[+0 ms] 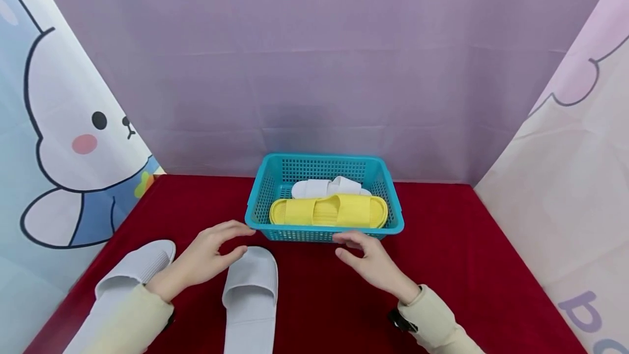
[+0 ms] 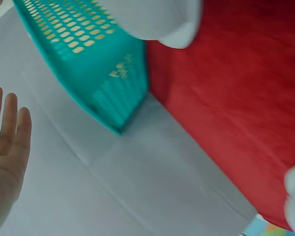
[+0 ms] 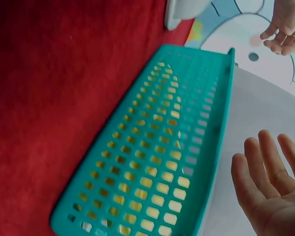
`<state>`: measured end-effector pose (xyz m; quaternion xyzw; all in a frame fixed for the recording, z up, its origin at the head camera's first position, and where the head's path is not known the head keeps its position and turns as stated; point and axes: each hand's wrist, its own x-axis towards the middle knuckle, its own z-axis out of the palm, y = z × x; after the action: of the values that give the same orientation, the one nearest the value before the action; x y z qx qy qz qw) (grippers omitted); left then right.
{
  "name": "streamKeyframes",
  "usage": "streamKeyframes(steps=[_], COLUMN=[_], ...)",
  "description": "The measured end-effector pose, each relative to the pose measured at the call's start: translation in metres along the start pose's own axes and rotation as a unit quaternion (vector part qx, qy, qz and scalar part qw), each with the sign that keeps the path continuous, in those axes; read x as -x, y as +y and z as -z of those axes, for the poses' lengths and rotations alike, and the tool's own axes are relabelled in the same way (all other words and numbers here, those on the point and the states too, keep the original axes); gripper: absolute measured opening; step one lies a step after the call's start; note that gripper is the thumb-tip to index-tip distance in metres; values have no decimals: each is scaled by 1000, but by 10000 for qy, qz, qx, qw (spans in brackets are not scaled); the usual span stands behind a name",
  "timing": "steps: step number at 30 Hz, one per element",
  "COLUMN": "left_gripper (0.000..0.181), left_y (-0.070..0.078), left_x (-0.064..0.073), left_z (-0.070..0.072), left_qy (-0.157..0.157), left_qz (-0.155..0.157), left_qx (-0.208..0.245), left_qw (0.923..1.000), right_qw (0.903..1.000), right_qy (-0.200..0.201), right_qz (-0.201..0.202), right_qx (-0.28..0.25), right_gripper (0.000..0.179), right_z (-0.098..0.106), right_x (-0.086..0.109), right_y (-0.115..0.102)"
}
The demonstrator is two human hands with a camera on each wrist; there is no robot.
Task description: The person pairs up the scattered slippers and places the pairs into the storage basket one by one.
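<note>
A teal plastic basket (image 1: 324, 232) stands on the red cloth, holding a yellow slipper (image 1: 354, 209) in front of a white slipper (image 1: 314, 187). My left hand (image 1: 208, 253) hovers near the basket's front left corner, fingers relaxed, holding nothing. Close to the front rim, right of centre, is my right hand (image 1: 371, 261), also without anything in it. Whether either hand touches the rim I cannot tell from the head view. The right wrist view shows loose, spread fingers (image 3: 258, 172) apart from the basket wall (image 3: 137, 162). One light grey slipper (image 1: 253, 272) lies just right of my left hand.
Another light grey slipper (image 1: 142, 261) lies at the left, partly hidden by my left sleeve (image 1: 132, 316). Red cloth (image 1: 442, 245) covers the surface. A purple-grey curtain (image 1: 314, 70) hangs behind, with printed cloths at the left (image 1: 64, 124) and right (image 1: 580, 179).
</note>
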<state>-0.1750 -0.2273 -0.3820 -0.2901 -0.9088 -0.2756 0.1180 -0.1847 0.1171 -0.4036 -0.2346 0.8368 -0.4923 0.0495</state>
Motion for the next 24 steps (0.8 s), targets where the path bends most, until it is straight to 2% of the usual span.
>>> streamKeyframes(steps=[3, 7, 11, 12, 14, 16, 18, 20, 22, 24], left_gripper=[35, 35, 36, 31, 20, 35, 36, 23, 51, 77], left_y=[-10, -26, -45, -50, -60, -71, -81, -91, -100, -110], left_x=[13, 27, 37, 39, 43, 47, 51, 56, 62, 69], left_z=[4, 13, 27, 31, 40, 51, 62, 73, 83, 91], left_qy=[-31, 0, 136, 133, 79, -97, -429, -844, -1274, -1616], left_qz=[100, -27, -491, -647, -976, -1318, -1623, -1917, -2166, -2379], left_qx=[-259, -830, -1506, -1684, -2164, -2619, -3111, -3436, -3687, -3795], left_qw=[9996, 9965, 9873, 9835, 9714, 9560, 9354, 9154, 8949, 8794], right_qw=[9996, 9975, 9943, 9936, 9921, 9906, 9890, 9873, 9857, 9841], right_qy=[-249, -666, -1019, -1086, -1207, -1308, -1397, -1480, -1552, -1621], right_qz=[-30, 8, 82, 100, 163, 249, 334, 401, 455, 506], right_qx=[129, 225, 286, 284, 298, 318, 365, 422, 466, 517], right_gripper=[32, 31, 31, 32, 32, 33, 33, 33, 33, 33], right_z=[-8, -18, -30, -33, -38, -44, -49, -54, -59, -63], right_x=[-2, -3, -6, -8, -10, -14, -18, -22, -25, -28], right_y=[2, 2, 2, 1, -1, -4, -6, -7, -9, -10])
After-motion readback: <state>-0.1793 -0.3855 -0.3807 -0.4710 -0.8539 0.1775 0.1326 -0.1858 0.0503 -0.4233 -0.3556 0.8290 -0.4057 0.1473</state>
